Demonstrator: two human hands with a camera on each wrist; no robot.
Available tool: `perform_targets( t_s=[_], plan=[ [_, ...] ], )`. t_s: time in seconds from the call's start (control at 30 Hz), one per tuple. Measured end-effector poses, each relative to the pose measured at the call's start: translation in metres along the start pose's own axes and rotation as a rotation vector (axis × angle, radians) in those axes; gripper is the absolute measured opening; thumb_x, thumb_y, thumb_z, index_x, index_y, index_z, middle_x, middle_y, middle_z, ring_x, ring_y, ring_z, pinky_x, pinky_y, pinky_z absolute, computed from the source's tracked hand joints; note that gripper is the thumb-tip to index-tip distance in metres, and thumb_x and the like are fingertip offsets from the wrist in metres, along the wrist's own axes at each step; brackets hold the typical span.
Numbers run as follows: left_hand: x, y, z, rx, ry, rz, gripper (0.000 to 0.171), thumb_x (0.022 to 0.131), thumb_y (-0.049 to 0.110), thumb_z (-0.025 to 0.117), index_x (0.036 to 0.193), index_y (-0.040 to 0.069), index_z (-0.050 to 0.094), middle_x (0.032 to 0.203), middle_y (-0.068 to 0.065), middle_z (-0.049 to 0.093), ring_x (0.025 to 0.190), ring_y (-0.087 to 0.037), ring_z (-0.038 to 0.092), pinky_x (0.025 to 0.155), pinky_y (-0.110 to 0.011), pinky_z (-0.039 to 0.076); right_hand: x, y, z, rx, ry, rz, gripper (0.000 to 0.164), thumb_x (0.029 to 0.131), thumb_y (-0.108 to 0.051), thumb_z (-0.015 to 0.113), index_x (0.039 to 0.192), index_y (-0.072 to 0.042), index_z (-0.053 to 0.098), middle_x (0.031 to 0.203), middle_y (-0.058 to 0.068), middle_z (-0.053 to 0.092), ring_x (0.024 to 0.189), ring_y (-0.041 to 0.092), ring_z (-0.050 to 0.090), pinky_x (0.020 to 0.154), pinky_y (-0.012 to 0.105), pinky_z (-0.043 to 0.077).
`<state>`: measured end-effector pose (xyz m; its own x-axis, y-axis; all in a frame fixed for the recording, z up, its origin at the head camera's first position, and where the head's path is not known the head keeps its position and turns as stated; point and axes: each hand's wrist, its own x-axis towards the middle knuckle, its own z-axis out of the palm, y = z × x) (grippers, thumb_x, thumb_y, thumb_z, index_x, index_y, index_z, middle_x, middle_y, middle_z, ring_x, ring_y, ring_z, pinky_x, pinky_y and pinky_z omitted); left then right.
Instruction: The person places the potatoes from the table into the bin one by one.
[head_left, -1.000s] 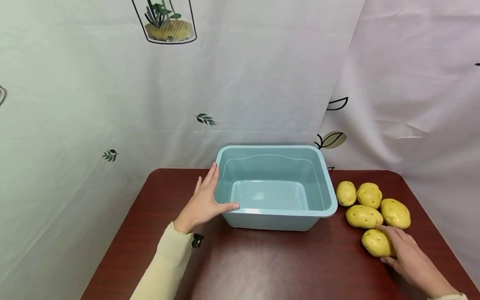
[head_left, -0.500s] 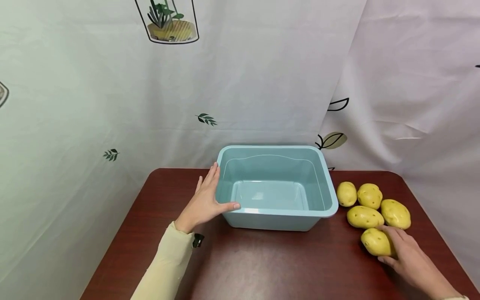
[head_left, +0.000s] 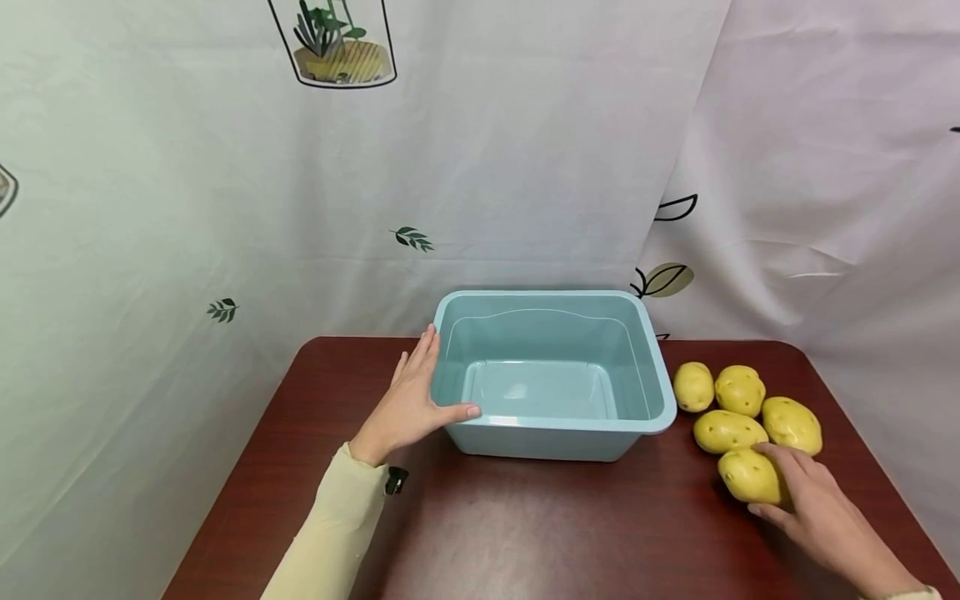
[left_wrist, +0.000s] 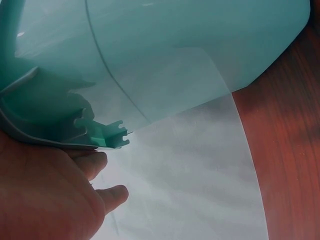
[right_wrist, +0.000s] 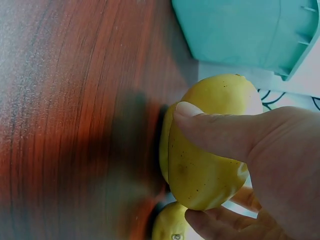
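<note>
At right of the dark-red wooden table (head_left: 540,525): my right hand (head_left: 821,510) grips a yellow oval potato (head_left: 750,477).
Pale-blue plastic tub (head_left: 540,444): my left hand (head_left: 405,410) spreads along its rim.
Potato: pickup, I judge; next needs steady lifting.

From above, the head camera is facing the tub (head_left: 551,443); the left wrist's is closely viewing its wall (left_wrist: 250,40); the right wrist's, right of it, is sharing potatoes (right_wrist: 200,175) with the head's.

Basin (head_left: 536,443) on table (head_left: 525,533), curtain (head_left: 525,167) behind; four potatoes (head_left: 729,432) right of basin, fifth potato (head_left: 748,476) before them.
</note>
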<state>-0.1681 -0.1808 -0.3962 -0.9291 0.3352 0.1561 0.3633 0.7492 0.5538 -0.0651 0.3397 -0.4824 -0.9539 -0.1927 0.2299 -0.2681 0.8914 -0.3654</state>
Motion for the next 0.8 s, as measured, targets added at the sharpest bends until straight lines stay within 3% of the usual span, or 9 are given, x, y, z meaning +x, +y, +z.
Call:
perform_targets(
  t_s=[0.8],
  plan=[
    [-0.001,0.001,-0.002,0.004,-0.003,0.004,0.126,0.077,0.073,0.07,0.161,0.003,0.007,0.169,-0.005,-0.002,0.155,-0.02,-0.001,0.121,-0.054,0.002,0.014,-0.008,-0.008,0.046,0.168,-0.066,0.079,0.065,-0.007,0.092,0.132,0.002,0.051,0.126,0.025,0.052,0.109,0.048,0.045,0.091,0.06,0.03]
  ],
)
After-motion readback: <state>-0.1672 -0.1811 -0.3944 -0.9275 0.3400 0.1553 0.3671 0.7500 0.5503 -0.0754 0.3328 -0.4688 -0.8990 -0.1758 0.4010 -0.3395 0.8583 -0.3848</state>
